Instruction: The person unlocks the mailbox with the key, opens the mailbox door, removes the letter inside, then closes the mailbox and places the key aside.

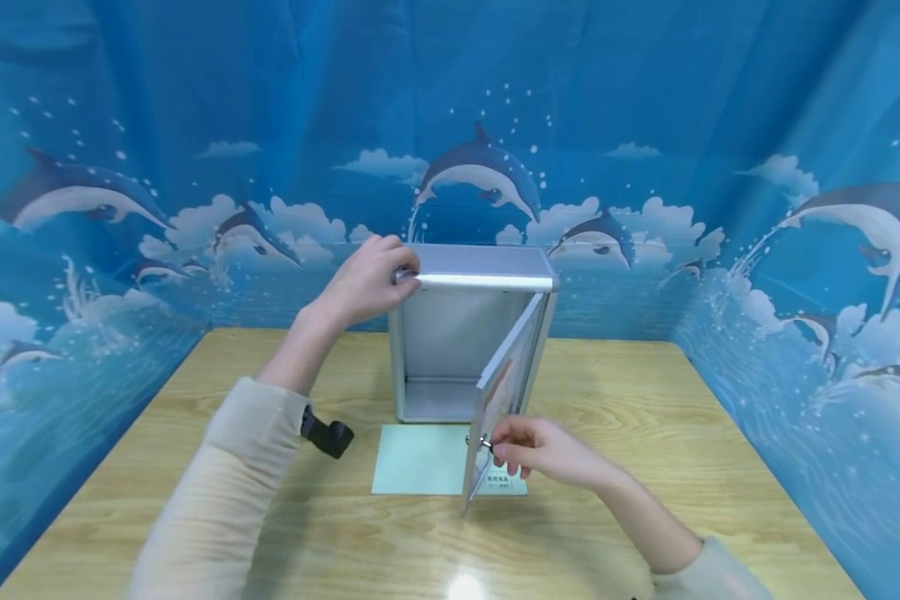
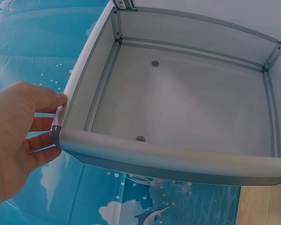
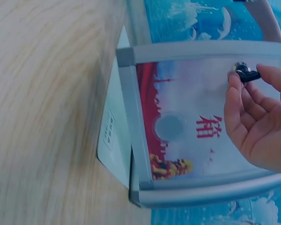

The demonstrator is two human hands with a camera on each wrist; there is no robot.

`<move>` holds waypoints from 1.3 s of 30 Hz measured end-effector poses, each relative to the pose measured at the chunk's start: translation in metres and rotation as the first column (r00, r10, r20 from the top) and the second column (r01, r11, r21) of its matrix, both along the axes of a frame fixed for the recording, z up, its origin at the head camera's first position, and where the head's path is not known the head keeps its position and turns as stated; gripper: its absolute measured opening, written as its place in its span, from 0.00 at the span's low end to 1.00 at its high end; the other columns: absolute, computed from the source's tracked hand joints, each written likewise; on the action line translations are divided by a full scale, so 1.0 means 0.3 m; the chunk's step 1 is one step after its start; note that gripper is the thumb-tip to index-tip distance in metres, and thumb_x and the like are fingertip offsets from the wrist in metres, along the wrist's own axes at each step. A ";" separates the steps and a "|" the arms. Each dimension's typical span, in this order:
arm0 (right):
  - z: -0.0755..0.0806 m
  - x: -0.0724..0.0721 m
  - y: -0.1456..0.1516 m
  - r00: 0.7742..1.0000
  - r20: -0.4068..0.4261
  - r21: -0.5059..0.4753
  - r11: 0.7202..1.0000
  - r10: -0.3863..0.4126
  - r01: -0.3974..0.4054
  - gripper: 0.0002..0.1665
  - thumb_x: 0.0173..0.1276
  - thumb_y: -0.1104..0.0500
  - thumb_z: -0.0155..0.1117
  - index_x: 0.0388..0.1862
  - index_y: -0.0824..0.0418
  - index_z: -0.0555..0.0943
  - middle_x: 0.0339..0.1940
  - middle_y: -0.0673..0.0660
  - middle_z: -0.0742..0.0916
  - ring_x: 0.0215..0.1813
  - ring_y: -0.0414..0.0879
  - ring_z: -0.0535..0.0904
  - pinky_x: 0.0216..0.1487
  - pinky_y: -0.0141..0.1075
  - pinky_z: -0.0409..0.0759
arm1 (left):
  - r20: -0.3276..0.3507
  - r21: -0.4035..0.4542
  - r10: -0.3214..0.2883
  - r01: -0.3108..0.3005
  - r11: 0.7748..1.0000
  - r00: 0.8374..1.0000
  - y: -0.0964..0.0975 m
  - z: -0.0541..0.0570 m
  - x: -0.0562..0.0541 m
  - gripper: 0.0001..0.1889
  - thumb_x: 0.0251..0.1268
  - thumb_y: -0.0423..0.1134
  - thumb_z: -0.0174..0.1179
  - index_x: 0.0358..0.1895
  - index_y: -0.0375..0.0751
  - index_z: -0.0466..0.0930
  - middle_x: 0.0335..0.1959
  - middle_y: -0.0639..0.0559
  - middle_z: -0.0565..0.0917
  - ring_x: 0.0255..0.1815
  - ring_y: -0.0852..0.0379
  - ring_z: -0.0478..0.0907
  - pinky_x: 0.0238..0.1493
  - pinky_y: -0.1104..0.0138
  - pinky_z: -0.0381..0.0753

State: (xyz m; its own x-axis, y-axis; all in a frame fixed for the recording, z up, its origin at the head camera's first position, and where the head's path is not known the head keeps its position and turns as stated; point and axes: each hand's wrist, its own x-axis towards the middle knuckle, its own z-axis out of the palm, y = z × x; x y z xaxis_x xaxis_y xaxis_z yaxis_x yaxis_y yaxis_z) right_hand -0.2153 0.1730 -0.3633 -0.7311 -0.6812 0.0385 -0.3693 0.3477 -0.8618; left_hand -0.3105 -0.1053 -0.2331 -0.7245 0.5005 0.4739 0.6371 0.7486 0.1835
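Note:
A silver-framed box (image 1: 480,262) stands upright on the table, its door (image 1: 501,387) swung outward on the right side. My left hand (image 1: 371,279) grips the top left corner of the frame, thumb on one side and fingers on the other. The left wrist view looks into the bare grey interior (image 2: 187,103). With my right hand (image 1: 543,450) I pinch a black-headed key (image 3: 249,75) at the lock (image 3: 240,67) on the door. The printed door front, with a red character and a round clear spot, shows in the right wrist view.
A pale green sheet (image 1: 420,458) lies on the wooden table (image 1: 330,517), just before the box and partly behind the door. A blue dolphin-print curtain (image 1: 345,108) surrounds the back and both sides. A black strap-mounted device (image 1: 328,433) sits on my left wrist.

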 end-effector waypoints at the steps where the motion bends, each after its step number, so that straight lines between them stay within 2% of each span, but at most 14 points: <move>1: -0.003 0.000 -0.010 1.000 0.002 0.000 1.000 -0.014 0.014 0.13 0.69 0.61 0.54 0.45 0.71 0.75 0.30 0.54 0.82 0.30 0.47 0.78 0.30 0.35 0.79 | 0.002 0.000 0.002 -0.002 1.000 1.000 0.000 -0.001 0.000 0.08 0.64 0.38 0.58 0.42 0.39 0.80 0.37 0.47 0.75 0.40 0.51 0.67 0.42 0.59 0.69; 10: -0.024 -0.021 -0.095 0.993 0.038 -0.013 0.993 -0.114 0.115 0.15 0.69 0.58 0.54 0.47 0.70 0.76 0.31 0.57 0.83 0.29 0.47 0.79 0.33 0.41 0.80 | 0.001 -0.008 0.018 -0.018 1.000 1.000 0.004 -0.007 0.002 0.08 0.64 0.38 0.58 0.42 0.39 0.80 0.38 0.47 0.76 0.41 0.51 0.68 0.43 0.59 0.70; 13: -0.032 -0.032 -0.118 0.990 0.063 -0.043 0.990 -0.128 0.131 0.16 0.69 0.59 0.55 0.46 0.70 0.75 0.31 0.59 0.83 0.30 0.48 0.79 0.32 0.40 0.81 | -0.003 -0.008 0.016 -0.016 1.000 1.000 0.005 -0.011 0.000 0.08 0.64 0.38 0.58 0.42 0.39 0.80 0.38 0.48 0.76 0.41 0.51 0.68 0.43 0.59 0.70; 19: -0.046 -0.052 -0.163 0.974 0.145 -0.114 0.975 -0.172 0.189 0.17 0.68 0.57 0.57 0.47 0.71 0.74 0.33 0.57 0.83 0.34 0.48 0.79 0.33 0.39 0.81 | -0.007 -0.005 0.015 -0.015 1.000 1.000 0.005 -0.014 0.002 0.07 0.63 0.37 0.57 0.41 0.39 0.80 0.38 0.48 0.76 0.41 0.51 0.68 0.44 0.60 0.70; 25: -0.058 -0.080 -0.210 0.956 0.181 -0.140 0.956 -0.233 0.259 0.15 0.68 0.58 0.57 0.46 0.70 0.74 0.34 0.57 0.84 0.37 0.55 0.80 0.35 0.42 0.80 | -0.006 0.001 0.018 -0.018 1.000 1.000 0.003 -0.013 0.003 0.07 0.63 0.37 0.57 0.41 0.39 0.80 0.38 0.48 0.76 0.41 0.51 0.68 0.44 0.60 0.70; 33: -0.058 -0.130 -0.266 0.949 0.132 -0.132 0.943 -0.288 0.304 0.14 0.68 0.58 0.58 0.43 0.68 0.74 0.31 0.56 0.83 0.35 0.61 0.79 0.36 0.47 0.80 | -0.026 0.011 0.014 -0.014 1.000 1.000 0.001 -0.013 0.000 0.07 0.63 0.37 0.58 0.41 0.38 0.80 0.38 0.47 0.76 0.41 0.51 0.68 0.44 0.60 0.70; 39: -0.046 -0.156 -0.296 0.940 0.082 -0.128 0.932 -0.331 0.340 0.13 0.67 0.56 0.59 0.40 0.67 0.76 0.29 0.55 0.83 0.33 0.55 0.79 0.33 0.43 0.80 | -0.037 0.015 0.007 -0.007 1.000 0.999 -0.001 -0.010 0.002 0.07 0.63 0.36 0.58 0.41 0.38 0.80 0.38 0.47 0.76 0.42 0.51 0.68 0.45 0.60 0.70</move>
State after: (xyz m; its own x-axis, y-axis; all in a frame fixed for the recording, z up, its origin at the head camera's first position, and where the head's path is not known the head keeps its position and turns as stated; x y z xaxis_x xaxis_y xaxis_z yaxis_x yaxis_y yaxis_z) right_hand -0.2622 0.0842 -0.3771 -0.9198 -0.3868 0.0654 -0.1997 0.3181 -0.9268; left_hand -0.3098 -0.1055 -0.2362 -0.7097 0.4884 0.5076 0.6385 0.7505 0.1706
